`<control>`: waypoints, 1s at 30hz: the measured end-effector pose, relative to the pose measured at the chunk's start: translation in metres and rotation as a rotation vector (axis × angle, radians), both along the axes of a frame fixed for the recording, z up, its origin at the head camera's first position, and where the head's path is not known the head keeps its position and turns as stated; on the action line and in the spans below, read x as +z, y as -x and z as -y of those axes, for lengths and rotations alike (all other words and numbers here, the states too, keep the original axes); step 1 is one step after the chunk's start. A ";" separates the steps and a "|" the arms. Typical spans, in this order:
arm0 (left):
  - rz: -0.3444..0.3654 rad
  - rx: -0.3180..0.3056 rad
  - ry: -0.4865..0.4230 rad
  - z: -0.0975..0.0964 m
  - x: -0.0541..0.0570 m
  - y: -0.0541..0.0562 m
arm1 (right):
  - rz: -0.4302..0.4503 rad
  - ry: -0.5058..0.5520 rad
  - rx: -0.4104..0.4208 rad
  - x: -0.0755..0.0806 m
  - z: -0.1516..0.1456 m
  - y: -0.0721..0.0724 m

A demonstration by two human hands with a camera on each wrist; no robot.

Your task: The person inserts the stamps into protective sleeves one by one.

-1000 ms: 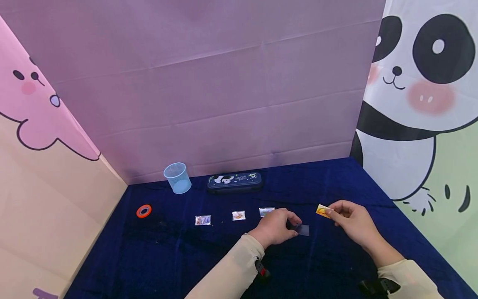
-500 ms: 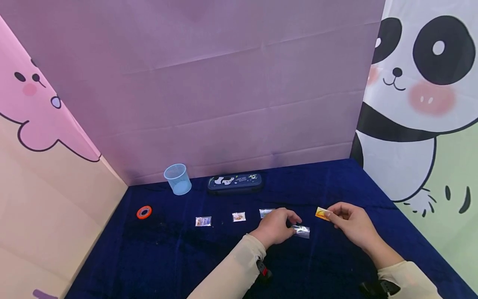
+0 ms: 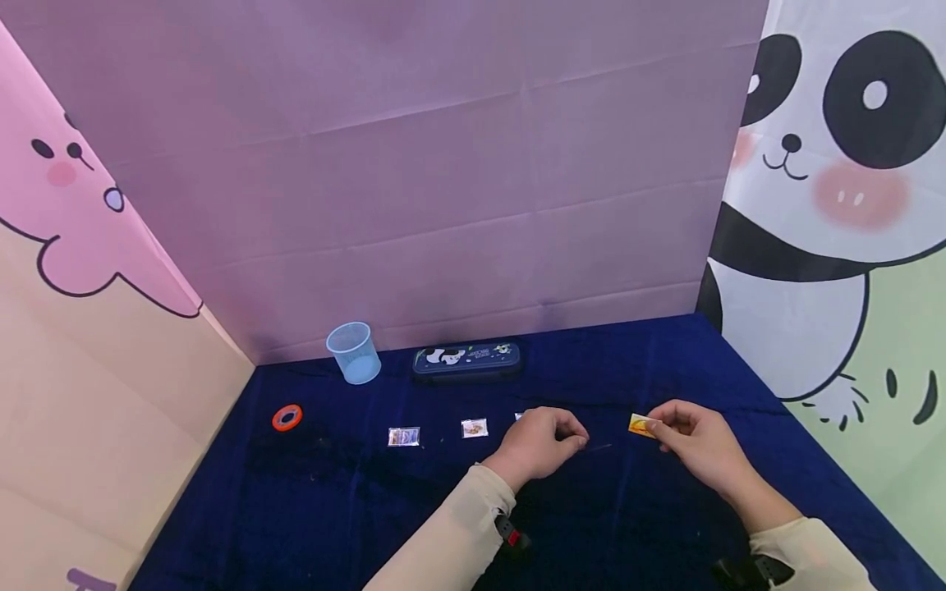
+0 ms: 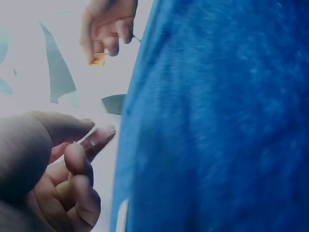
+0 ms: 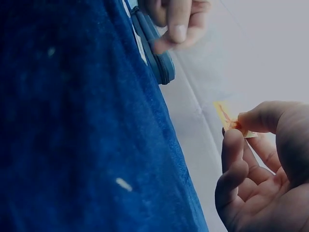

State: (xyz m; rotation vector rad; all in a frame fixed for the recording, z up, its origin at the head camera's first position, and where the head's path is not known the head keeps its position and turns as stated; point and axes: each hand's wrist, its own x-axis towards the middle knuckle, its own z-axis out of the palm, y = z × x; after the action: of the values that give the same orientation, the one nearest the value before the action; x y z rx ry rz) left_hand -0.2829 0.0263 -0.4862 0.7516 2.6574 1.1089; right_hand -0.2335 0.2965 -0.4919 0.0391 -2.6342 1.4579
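Observation:
Between thumb and fingers, my right hand (image 3: 698, 439) pinches a small yellow card (image 3: 640, 424), held above the dark blue cloth. The same card (image 5: 223, 114) shows orange marks in the right wrist view. To its left, my left hand (image 3: 535, 447) holds a small clear plastic sleeve (image 3: 600, 447), seen almost edge-on as a thin line. In the left wrist view the sleeve is hard to make out at the fingertips. Card and sleeve are apart. Behind the left hand lies a sleeved card (image 3: 520, 415), mostly hidden by that hand.
Two more small cards lie on the cloth, a purplish card (image 3: 403, 437) and a pale card (image 3: 475, 428). An orange-red tape roll (image 3: 287, 418) is at the left. At the back stand a light blue mesh cup (image 3: 354, 353) and a dark blue pencil case (image 3: 467, 361).
My left hand has shifted slightly left and turned the sleeve from flat and shiny to nearly edge-on. The right hand keeps the yellow card in almost the same place.

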 end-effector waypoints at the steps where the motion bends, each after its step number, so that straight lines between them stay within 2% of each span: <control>1: 0.002 0.009 -0.024 0.004 0.002 -0.001 | 0.005 0.010 0.009 0.000 0.001 0.000; 6: -0.002 0.036 -0.153 0.029 0.015 -0.006 | 0.006 0.028 0.042 0.004 0.007 -0.002; 11: -0.023 0.061 -0.271 0.053 0.031 -0.009 | -0.022 0.012 0.091 0.017 0.017 -0.003; 15: -0.086 0.088 -0.308 0.068 0.046 -0.012 | -0.098 -0.064 0.127 0.030 0.024 0.002; 20: -0.135 0.117 -0.333 0.083 0.064 -0.019 | -0.186 -0.134 0.124 0.053 0.031 0.012; 25: -0.175 0.125 -0.399 0.096 0.073 -0.024 | -0.213 -0.107 0.149 0.075 0.050 0.015; 30: -0.166 0.137 -0.467 0.106 0.077 -0.027 | -0.215 -0.048 0.180 0.089 0.075 0.015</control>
State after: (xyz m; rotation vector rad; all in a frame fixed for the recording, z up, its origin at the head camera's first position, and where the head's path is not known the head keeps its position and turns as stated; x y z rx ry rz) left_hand -0.2557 -0.0793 -0.4088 0.7684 2.6390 1.8157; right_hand -0.2488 0.2213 -0.4026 0.4227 -2.5432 1.3545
